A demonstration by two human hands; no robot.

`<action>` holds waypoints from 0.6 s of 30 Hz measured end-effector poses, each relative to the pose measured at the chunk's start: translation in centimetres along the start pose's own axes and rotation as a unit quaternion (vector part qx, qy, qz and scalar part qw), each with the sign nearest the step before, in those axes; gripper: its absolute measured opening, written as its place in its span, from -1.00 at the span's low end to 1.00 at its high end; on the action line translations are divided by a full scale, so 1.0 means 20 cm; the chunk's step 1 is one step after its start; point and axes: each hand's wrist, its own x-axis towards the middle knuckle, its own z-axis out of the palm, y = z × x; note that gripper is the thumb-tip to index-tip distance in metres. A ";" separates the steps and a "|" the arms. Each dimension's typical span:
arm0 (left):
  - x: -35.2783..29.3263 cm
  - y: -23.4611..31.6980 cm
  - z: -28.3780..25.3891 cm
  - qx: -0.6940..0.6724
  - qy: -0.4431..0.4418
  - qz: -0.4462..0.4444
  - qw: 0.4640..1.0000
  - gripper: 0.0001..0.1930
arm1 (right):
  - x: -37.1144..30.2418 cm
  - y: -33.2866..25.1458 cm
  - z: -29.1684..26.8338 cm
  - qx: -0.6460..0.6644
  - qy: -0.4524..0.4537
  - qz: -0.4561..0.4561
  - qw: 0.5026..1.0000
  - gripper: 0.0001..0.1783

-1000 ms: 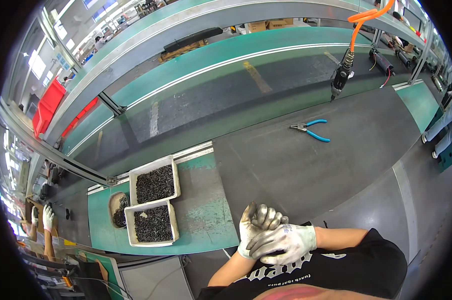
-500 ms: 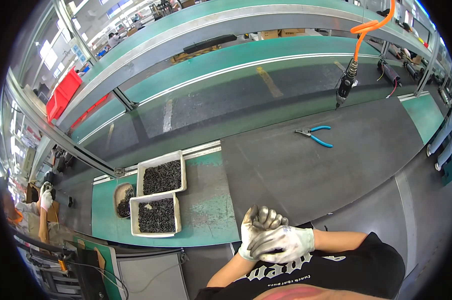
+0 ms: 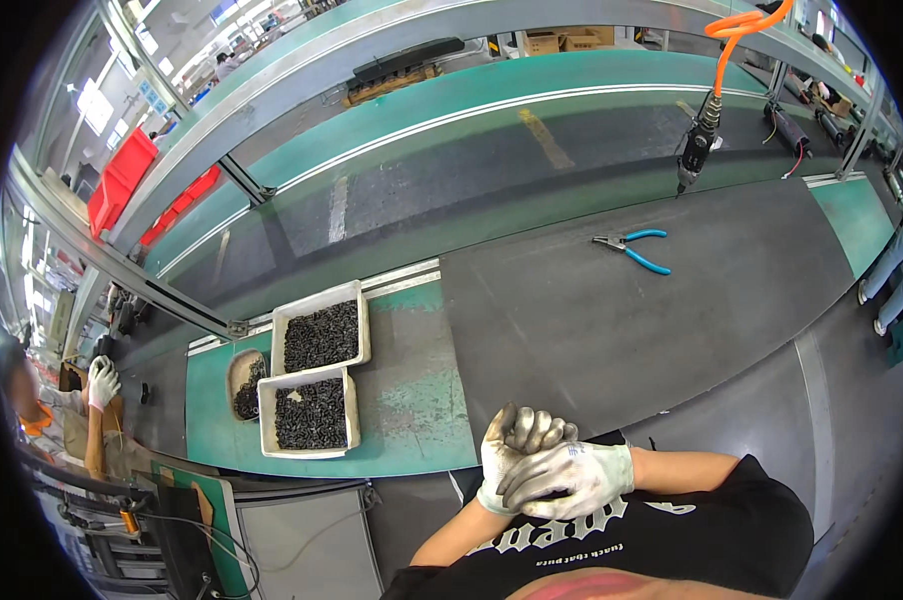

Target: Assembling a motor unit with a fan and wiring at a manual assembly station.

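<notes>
Unmoved clasped hands [image 3: 547,470], palms hidden.

Bright, even overhead factory light; windows glare at the upper left. Shadows stay soft. Fisheye bends straight edges, with black corners.

A dark grey mat-covered surface [image 3: 612,330] carries blue-handled pliers [image 3: 632,247] near its far edge; two white trays of black screws [image 3: 317,375] sit on its green left part.
</notes>
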 end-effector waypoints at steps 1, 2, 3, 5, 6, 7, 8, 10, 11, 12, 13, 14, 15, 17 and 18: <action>-0.01 0.00 0.00 0.002 0.004 -0.001 1.000 -0.41 | 0.00 -0.01 0.01 -0.001 0.000 -0.001 1.000 -0.78; -0.02 0.00 0.01 0.003 0.003 0.000 1.000 -0.41 | 0.00 -0.01 0.01 -0.004 -0.001 0.000 1.000 -0.78; -0.02 0.00 0.01 0.004 0.003 -0.006 1.000 -0.41 | 0.01 -0.02 0.02 -0.008 -0.002 0.002 1.000 -0.77; -0.05 0.00 0.03 0.005 0.003 -0.011 1.000 -0.41 | 0.00 -0.04 0.03 -0.014 -0.009 0.001 1.000 -0.77; -0.06 0.00 0.03 0.005 -0.002 -0.009 1.000 -0.41 | 0.00 -0.04 0.05 -0.011 -0.002 -0.002 1.000 -0.77; -0.07 -0.01 0.02 0.003 -0.009 -0.016 1.000 -0.41 | -0.01 -0.05 0.07 -0.009 0.005 -0.004 1.000 -0.76; -0.08 -0.02 0.00 0.001 -0.016 -0.024 1.000 -0.42 | -0.01 -0.06 0.08 -0.007 0.012 -0.007 1.000 -0.75; -0.08 -0.01 -0.01 -0.003 -0.005 -0.034 0.999 -0.42 | -0.02 -0.06 0.08 -0.012 0.010 0.001 1.000 -0.76; -0.08 -0.02 -0.03 -0.001 -0.011 -0.032 0.999 -0.42 | -0.02 -0.06 0.08 -0.009 0.007 0.008 1.000 -0.76; -0.07 -0.02 -0.07 -0.003 -0.032 -0.035 0.999 -0.43 | -0.02 -0.06 0.08 -0.005 0.005 0.014 1.000 -0.76; -0.05 -0.01 -0.09 -0.005 -0.052 -0.038 0.998 -0.43 | -0.02 -0.05 0.08 -0.006 0.012 0.000 1.000 -0.76; -0.06 0.00 -0.05 -0.001 -0.014 -0.037 0.999 -0.42 | -0.02 -0.04 0.08 -0.006 0.013 0.002 1.000 -0.76; -0.05 0.00 -0.05 -0.001 -0.012 -0.040 0.999 -0.42 | -0.02 -0.03 0.08 -0.017 0.014 0.004 1.000 -0.77; -0.04 0.01 -0.06 -0.013 -0.021 -0.054 0.998 -0.42 | -0.02 -0.02 0.08 -0.037 0.017 0.008 0.999 -0.78; -0.03 0.01 -0.06 -0.019 -0.025 -0.061 0.998 -0.42 | -0.02 -0.01 0.09 -0.035 0.020 0.011 0.999 -0.78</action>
